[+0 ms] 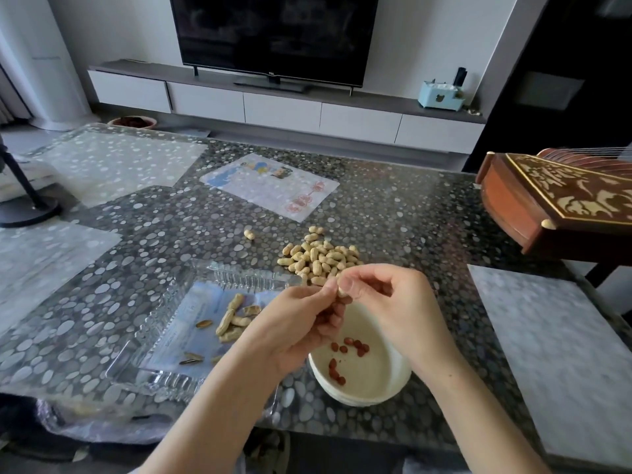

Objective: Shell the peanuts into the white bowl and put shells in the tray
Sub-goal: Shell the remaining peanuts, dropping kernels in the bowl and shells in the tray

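Both hands are raised with fingertips meeting. Left hand (301, 323): fingers curled, pinching a peanut (342, 291). Right hand (386, 302): knuckles uppermost, thumb and forefinger pinching the same peanut. Bare forearms enter from the lower edge.

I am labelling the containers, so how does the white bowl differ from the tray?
The white bowl is round and opaque; the tray is rectangular, clear and ribbed. The bowl holds red kernels; the tray holds shells. Both stand on the table, side by side.
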